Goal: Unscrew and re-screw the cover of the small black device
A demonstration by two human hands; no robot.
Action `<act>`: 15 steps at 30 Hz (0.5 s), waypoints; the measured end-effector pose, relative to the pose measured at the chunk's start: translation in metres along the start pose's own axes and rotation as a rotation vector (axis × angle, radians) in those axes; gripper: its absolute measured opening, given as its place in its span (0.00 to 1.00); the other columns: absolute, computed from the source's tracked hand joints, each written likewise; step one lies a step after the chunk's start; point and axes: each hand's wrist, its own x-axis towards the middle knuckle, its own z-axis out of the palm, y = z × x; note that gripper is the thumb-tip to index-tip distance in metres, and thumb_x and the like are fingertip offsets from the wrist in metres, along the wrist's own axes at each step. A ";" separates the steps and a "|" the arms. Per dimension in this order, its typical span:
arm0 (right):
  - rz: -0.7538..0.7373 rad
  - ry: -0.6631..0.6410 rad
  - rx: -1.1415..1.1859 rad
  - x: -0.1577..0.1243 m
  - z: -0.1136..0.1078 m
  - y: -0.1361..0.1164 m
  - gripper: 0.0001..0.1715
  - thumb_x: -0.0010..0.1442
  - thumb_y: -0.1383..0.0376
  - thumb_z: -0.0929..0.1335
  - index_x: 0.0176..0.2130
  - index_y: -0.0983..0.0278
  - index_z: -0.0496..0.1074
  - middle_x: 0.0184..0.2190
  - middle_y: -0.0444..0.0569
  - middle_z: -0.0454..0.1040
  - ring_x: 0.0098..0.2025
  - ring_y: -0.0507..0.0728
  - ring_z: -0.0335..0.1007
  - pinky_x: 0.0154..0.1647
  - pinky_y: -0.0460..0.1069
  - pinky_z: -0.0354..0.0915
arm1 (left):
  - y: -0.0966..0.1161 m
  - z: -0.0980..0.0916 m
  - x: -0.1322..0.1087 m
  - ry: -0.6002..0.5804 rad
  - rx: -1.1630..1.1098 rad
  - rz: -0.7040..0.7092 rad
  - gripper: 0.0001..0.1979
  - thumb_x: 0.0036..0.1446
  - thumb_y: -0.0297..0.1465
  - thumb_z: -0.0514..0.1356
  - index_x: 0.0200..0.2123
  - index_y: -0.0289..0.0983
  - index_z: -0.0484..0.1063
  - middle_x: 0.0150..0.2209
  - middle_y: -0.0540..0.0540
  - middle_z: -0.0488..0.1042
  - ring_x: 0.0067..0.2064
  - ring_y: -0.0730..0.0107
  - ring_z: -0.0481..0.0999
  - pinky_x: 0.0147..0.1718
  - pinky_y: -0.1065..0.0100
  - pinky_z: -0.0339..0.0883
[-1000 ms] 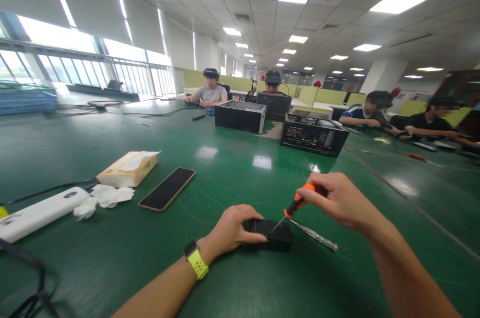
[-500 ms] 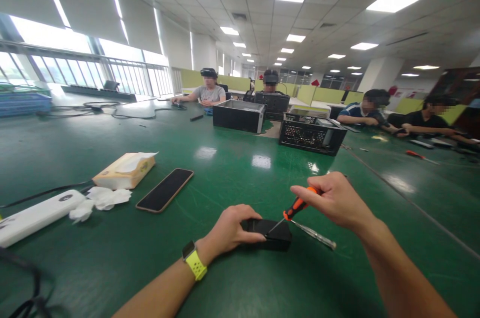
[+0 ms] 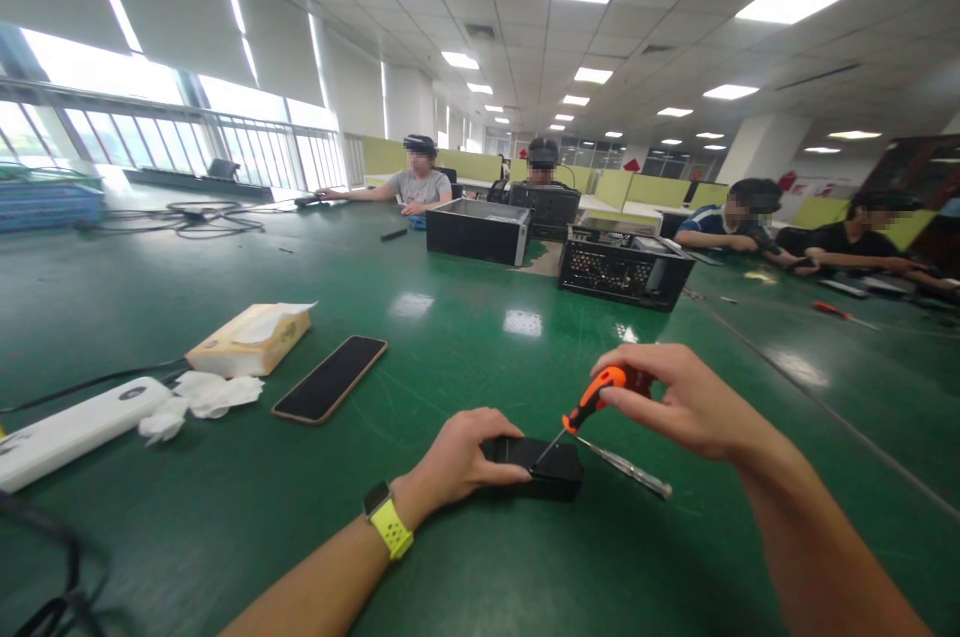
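Observation:
A small black box-shaped case (image 3: 556,473) lies on the green tabletop in front of me. My left hand (image 3: 465,457) grips its left end, thumb along the near side and fingers over the far side. In my right hand (image 3: 675,395) is an orange and black screwdriver (image 3: 592,399), held by its handle and slanted. Its tip touches the top of the case close to my left thumb; whether a screw sits under it is too small to tell. Just right of the case lies a second, slim screwdriver with a clear handle (image 3: 634,473).
A phone (image 3: 330,380), a tissue pack (image 3: 251,337), crumpled tissues (image 3: 206,397) and a white power strip (image 3: 75,432) lie to the left. Two computer cases (image 3: 476,235) stand farther back. Several people sit around the table (image 3: 450,337). Another orange screwdriver (image 3: 836,311) lies far right.
My right hand has turned around the handle, its fingers opening into a looser grip. The screwdriver leans slightly more upright. A person across the table has reached an arm farther left.

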 end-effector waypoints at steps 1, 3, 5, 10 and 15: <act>0.027 0.039 -0.020 0.000 0.003 0.000 0.15 0.62 0.57 0.68 0.29 0.64 0.73 0.22 0.42 0.69 0.23 0.50 0.60 0.24 0.45 0.54 | 0.000 0.000 0.000 0.000 -0.001 0.001 0.20 0.52 0.46 0.69 0.39 0.36 0.78 0.33 0.47 0.78 0.34 0.64 0.74 0.34 0.69 0.62; 0.079 0.130 -0.070 0.001 0.010 0.001 0.27 0.61 0.51 0.68 0.19 0.63 0.63 0.16 0.39 0.58 0.20 0.48 0.50 0.21 0.46 0.48 | 0.001 -0.001 0.001 -0.001 -0.004 0.004 0.20 0.53 0.47 0.69 0.39 0.36 0.78 0.33 0.47 0.78 0.34 0.64 0.75 0.34 0.69 0.62; 0.112 0.199 -0.107 0.003 0.017 0.002 0.34 0.61 0.48 0.67 0.15 0.63 0.54 0.15 0.37 0.49 0.19 0.47 0.44 0.21 0.47 0.43 | 0.002 -0.001 0.001 -0.006 -0.006 0.005 0.20 0.53 0.47 0.68 0.39 0.36 0.78 0.34 0.46 0.78 0.35 0.64 0.75 0.35 0.69 0.63; 0.116 0.232 -0.109 0.005 0.023 0.000 0.33 0.62 0.49 0.66 0.15 0.63 0.55 0.15 0.37 0.47 0.20 0.48 0.43 0.21 0.47 0.42 | 0.002 -0.002 0.001 -0.007 -0.001 -0.007 0.21 0.52 0.48 0.68 0.39 0.36 0.78 0.34 0.46 0.78 0.35 0.63 0.75 0.35 0.68 0.64; 0.112 0.097 -0.101 0.005 0.010 -0.002 0.24 0.64 0.52 0.65 0.25 0.65 0.72 0.19 0.42 0.64 0.22 0.50 0.56 0.23 0.46 0.50 | 0.003 -0.002 0.000 0.002 -0.005 -0.001 0.22 0.52 0.49 0.68 0.39 0.36 0.78 0.35 0.45 0.78 0.36 0.63 0.76 0.35 0.68 0.64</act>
